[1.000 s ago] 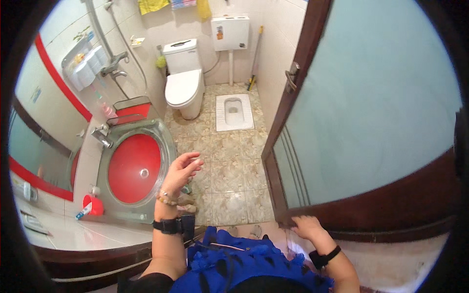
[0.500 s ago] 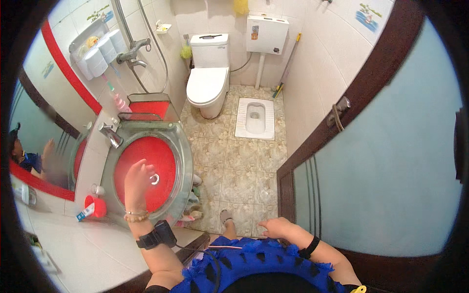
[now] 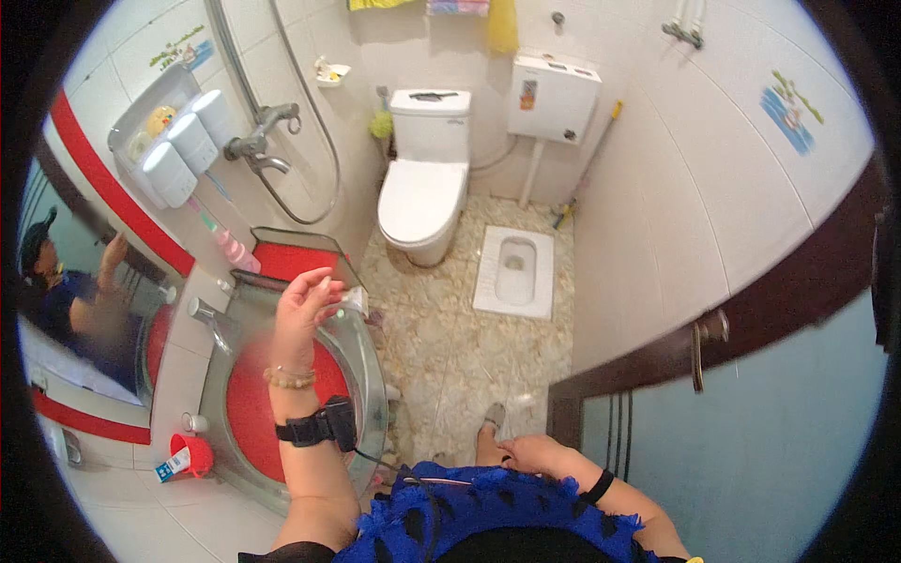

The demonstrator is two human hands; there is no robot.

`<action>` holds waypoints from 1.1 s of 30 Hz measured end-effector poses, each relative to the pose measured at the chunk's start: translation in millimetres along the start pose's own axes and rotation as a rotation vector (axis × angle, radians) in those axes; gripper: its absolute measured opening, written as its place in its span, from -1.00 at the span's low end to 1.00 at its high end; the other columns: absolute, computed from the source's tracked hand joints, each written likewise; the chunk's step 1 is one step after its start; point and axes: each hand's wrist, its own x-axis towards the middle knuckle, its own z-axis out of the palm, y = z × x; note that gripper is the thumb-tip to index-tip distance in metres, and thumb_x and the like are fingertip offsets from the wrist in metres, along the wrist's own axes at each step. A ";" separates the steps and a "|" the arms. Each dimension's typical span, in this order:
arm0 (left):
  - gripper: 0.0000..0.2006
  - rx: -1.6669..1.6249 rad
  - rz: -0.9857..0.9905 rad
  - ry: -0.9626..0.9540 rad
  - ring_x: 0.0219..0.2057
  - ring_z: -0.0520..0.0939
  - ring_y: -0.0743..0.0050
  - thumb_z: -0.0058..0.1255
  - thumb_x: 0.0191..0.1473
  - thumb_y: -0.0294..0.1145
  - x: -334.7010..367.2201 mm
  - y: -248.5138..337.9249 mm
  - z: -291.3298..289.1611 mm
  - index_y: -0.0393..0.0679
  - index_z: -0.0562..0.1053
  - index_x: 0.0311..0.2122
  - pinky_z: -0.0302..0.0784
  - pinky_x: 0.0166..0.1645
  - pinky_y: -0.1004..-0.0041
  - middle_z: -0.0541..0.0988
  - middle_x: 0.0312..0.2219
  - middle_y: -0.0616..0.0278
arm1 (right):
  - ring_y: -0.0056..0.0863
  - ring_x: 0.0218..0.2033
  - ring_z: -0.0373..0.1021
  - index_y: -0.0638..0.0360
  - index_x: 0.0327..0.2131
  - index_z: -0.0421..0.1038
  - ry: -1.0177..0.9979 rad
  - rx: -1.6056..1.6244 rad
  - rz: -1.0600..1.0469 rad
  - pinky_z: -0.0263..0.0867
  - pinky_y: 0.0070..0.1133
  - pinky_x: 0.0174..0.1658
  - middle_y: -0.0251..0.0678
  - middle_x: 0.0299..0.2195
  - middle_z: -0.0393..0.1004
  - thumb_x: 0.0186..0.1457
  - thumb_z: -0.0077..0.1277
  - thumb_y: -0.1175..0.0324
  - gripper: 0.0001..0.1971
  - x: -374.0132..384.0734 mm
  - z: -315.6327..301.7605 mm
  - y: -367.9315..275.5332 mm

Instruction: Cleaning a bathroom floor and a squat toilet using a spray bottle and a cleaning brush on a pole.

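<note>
My left hand (image 3: 312,305) is raised over the front of the glass washbasin (image 3: 375,413), palm partly turned up. Its fingers are loosely bent and apart, with no object plainly in them. A black strap with a small box (image 3: 330,424) and beaded bracelets sit on that wrist. Just beyond the fingertips, a small white thing (image 3: 357,298) shows at the basin's far edge; its kind is unclear. My right hand (image 3: 540,455) hangs low by my blue fringed garment (image 3: 469,502), fingers bent, thumb and index slightly apart, nothing visible in it. The basin's red bowl (image 3: 249,403) lies below my left forearm.
A chrome tap (image 3: 211,324) stands at the basin's left, near a red cup (image 3: 194,454). Ahead are a white toilet (image 3: 422,202) and a squat pan (image 3: 514,272) set in the floor. A dark-framed door (image 3: 657,361) with a handle stands on the right.
My left hand has moved from over the red bowl forward and right, toward the basin's far edge. My right hand's index finger, stretched out before, is now bent. The view has tilted up.
</note>
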 end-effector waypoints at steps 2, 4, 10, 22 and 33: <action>-0.68 0.013 0.036 -0.011 -0.38 0.48 0.56 -0.04 0.00 -0.29 30.5 -0.8 9.5 -0.19 0.33 -0.14 0.38 -0.29 0.58 0.50 -0.38 0.25 | -0.13 -0.17 0.31 0.04 0.00 0.18 0.030 -0.061 -0.015 0.23 -0.37 -0.13 -0.06 -0.19 0.36 -0.03 -0.15 0.13 -0.51 10.2 -37.3 16.1; -0.70 0.004 0.004 -0.003 -0.39 0.48 0.59 -0.06 0.01 -0.30 56.8 4.4 22.3 -0.19 0.33 -0.14 0.38 -0.30 0.60 0.50 -0.38 0.26 | -0.14 -0.16 0.30 0.04 0.00 0.18 0.159 0.017 -0.113 0.22 -0.37 -0.12 -0.05 -0.18 0.36 -0.03 -0.15 0.10 -0.51 19.0 -67.2 36.7; -0.70 -0.003 0.030 -0.006 -0.39 0.44 0.67 -0.02 -0.02 -0.30 144.8 17.9 59.3 -0.17 0.34 -0.16 0.35 -0.32 0.60 0.49 -0.36 0.32 | -0.12 -0.14 0.28 0.08 -0.02 0.19 0.271 -0.026 0.007 0.21 -0.35 -0.11 -0.09 -0.15 0.34 -0.01 -0.14 0.09 -0.51 39.7 -170.9 91.4; -0.60 0.058 0.432 0.251 -0.16 0.34 0.53 0.02 -0.08 -0.21 441.9 163.1 24.2 -0.10 0.32 -0.10 0.23 -0.15 0.46 0.40 -0.19 0.33 | -0.11 -0.13 0.28 -0.02 0.03 0.14 0.154 0.103 0.082 0.19 -0.39 -0.08 -0.08 -0.18 0.37 -0.03 -0.14 -0.01 -0.45 139.4 -288.9 165.2; -0.52 0.016 0.582 0.510 -0.09 0.28 0.37 0.11 -0.21 -0.21 654.1 380.9 -51.0 -0.18 0.33 -0.14 0.14 -0.06 0.20 0.37 -0.16 0.17 | -0.12 -0.13 0.28 0.03 0.02 0.15 0.462 0.197 0.093 0.20 -0.40 -0.09 -0.04 -0.16 0.35 -0.02 -0.13 -0.02 -0.45 219.8 -448.4 136.8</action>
